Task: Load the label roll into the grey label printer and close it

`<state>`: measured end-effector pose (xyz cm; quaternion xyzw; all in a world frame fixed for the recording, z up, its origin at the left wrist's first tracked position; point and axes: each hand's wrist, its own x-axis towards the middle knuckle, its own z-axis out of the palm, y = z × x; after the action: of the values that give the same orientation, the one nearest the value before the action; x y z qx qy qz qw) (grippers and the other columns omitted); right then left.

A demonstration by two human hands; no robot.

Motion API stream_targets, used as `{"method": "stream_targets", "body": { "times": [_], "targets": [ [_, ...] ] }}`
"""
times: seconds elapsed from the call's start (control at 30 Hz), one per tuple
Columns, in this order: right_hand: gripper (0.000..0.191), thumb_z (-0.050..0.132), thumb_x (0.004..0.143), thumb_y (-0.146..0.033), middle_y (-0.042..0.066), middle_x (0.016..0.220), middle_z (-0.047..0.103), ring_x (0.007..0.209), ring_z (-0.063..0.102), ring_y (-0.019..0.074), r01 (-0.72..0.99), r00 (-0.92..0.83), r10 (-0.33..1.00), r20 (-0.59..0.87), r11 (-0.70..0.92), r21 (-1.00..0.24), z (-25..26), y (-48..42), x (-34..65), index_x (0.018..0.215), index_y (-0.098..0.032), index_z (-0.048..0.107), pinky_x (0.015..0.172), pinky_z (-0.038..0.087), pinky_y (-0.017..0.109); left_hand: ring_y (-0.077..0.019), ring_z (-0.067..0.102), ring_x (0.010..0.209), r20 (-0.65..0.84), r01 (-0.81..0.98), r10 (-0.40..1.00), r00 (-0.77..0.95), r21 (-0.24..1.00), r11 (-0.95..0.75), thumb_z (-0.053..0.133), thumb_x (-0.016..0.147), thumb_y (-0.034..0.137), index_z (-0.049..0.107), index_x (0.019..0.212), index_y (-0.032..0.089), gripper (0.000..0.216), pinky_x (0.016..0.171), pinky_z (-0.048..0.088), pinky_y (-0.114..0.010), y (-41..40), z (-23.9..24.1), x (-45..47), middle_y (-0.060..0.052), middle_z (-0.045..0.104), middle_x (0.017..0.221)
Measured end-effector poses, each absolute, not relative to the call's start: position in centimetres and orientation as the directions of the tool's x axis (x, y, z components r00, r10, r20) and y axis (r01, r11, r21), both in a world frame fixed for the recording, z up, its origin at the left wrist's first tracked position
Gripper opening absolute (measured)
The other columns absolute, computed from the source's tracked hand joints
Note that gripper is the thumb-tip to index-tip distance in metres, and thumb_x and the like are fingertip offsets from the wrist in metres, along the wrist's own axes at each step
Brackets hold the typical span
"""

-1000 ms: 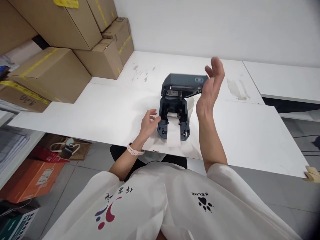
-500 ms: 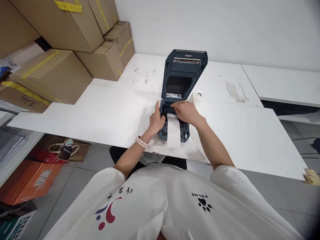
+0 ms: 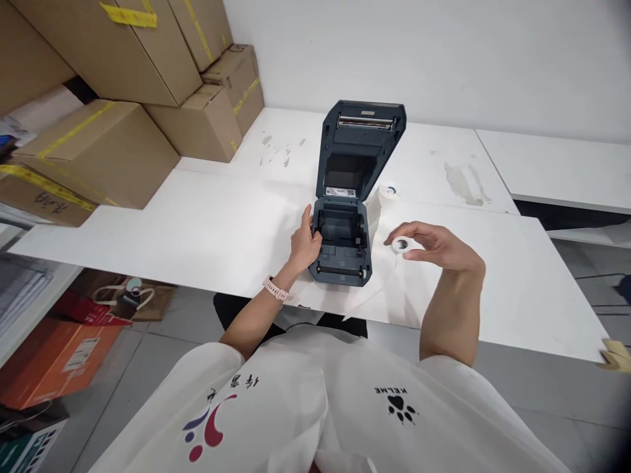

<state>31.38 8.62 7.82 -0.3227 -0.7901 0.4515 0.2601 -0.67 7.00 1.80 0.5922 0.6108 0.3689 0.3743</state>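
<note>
A dark grey label printer (image 3: 340, 257) sits on the white table with its lid (image 3: 362, 148) tilted up, and its inner bay shows no paper. My left hand (image 3: 304, 244) grips the printer's left side, thumb over the inner edge and forefinger pointing up along the case. To the right of the printer, my right hand (image 3: 436, 246) pinches a small label roll (image 3: 401, 245) between thumb and fingers, its core facing up. A pale paper strip trails from that roll toward the table's front edge. Another label roll (image 3: 389, 192) stands behind the printer's right side with its strip unwound forward.
Several cardboard boxes (image 3: 98, 154) with yellow tape are stacked at the back left, against the white wall (image 3: 419, 59). The table's front edge (image 3: 197, 284) runs just ahead of my body. An orange box (image 3: 59, 361) lies low on the left. A tan corner piece (image 3: 616, 355) covers the table's right corner.
My right hand has lifted the label roll out of the printer and moved right, drawing its paper strip away too. My left hand has stayed on the printer's left side.
</note>
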Motion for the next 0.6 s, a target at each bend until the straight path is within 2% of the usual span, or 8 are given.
{"method": "stream_targets", "body": {
  "times": [0.1,0.17,0.23,0.33,0.43,0.53,0.6],
  "targets": [
    [0.038,0.084,0.081,-0.043,0.009,0.117,0.077,0.109,0.07,0.0256,0.317,-0.437,0.899,0.033,0.188,-0.929,4.3,8.6,34.7,0.112,-0.027,0.068,0.093,0.055,0.043,-0.0349,0.055,0.142,-0.009,0.442,1.0,-0.024,0.897,0.018,0.055,0.092,0.028,0.022,0.165,0.026,0.08,0.112,0.043,-0.052,7.0,1.6,-0.7,-0.014,0.048,0.162],
    [0.043,0.086,0.077,-0.046,0.01,0.122,0.076,0.105,0.07,0.0246,0.302,-0.332,0.943,-0.035,0.07,-0.951,1.8,9.3,35.5,0.109,-0.026,0.065,0.091,0.056,0.043,-0.035,0.051,0.146,-0.009,0.455,1.0,-0.027,0.89,0.02,0.054,0.093,0.027,0.022,0.165,0.025,0.079,0.111,0.044,-0.052,7.1,1.5,-0.7,-0.014,0.049,0.162],
    [0.047,0.087,0.074,-0.048,0.01,0.126,0.074,0.103,0.07,0.0237,0.272,-0.298,0.951,-0.078,0.006,-0.962,-0.1,10.4,35.6,0.109,-0.026,0.064,0.093,0.056,0.044,-0.0348,0.053,0.144,-0.01,0.471,0.999,-0.031,0.882,0.024,0.053,0.093,0.027,0.021,0.165,0.024,0.078,0.109,0.046,-0.051,7.2,1.4,-0.6,-0.015,0.049,0.162],
    [0.049,0.087,0.074,-0.045,0.01,0.134,0.071,0.122,0.066,0.0263,0.222,-0.321,0.944,-0.078,-0.005,-0.975,-1.5,12.3,35.8,0.114,-0.027,0.065,0.106,0.052,0.047,-0.0324,0.067,0.125,0.003,0.493,0.999,-0.036,0.87,0.015,0.052,0.093,0.026,0.022,0.165,0.026,0.078,0.105,0.049,-0.05,7.2,1.3,-0.6,-0.014,0.052,0.16],
    [0.061,0.089,0.068,-0.041,0.008,0.141,0.067,0.139,0.057,0.0284,0.158,-0.168,0.986,0.003,0.03,-0.987,-1.6,15.1,36.0,0.122,-0.031,0.062,0.118,0.043,0.053,-0.0287,0.073,0.106,0.018,0.517,0.999,-0.042,0.856,0.006,0.051,0.091,0.024,0.024,0.164,0.027,0.078,0.103,0.05,-0.05,7.3,1.2,-0.6,-0.012,0.056,0.157],
    [0.087,0.094,0.055,-0.035,0.008,0.151,0.058,0.148,0.048,0.0295,0.206,-0.058,0.998,0.01,0.022,-0.978,-1.3,19.0,35.1,0.133,-0.032,0.057,0.124,0.035,0.054,-0.0278,0.073,0.104,0.014,0.528,0.998,-0.06,0.849,0.02,0.051,0.089,0.02,0.026,0.164,0.026,0.08,0.105,0.049,-0.05,7.3,1.2,-0.5,-0.011,0.056,0.156],
    [0.097,0.096,0.046,-0.032,0.011,0.149,0.06,0.144,0.051,0.0332,0.256,-0.069,0.996,-0.048,-0.028,-0.966,-1.1,21.5,33.8,0.134,-0.027,0.057,0.122,0.039,0.054,-0.0276,0.073,0.105,0.01,0.523,0.997,-0.07,0.852,0.028,0.051,0.088,0.02,0.026,0.164,0.027,0.081,0.105,0.049,-0.049,7.4,1.2,-0.5,-0.011,0.056,0.157]
  ]
}}
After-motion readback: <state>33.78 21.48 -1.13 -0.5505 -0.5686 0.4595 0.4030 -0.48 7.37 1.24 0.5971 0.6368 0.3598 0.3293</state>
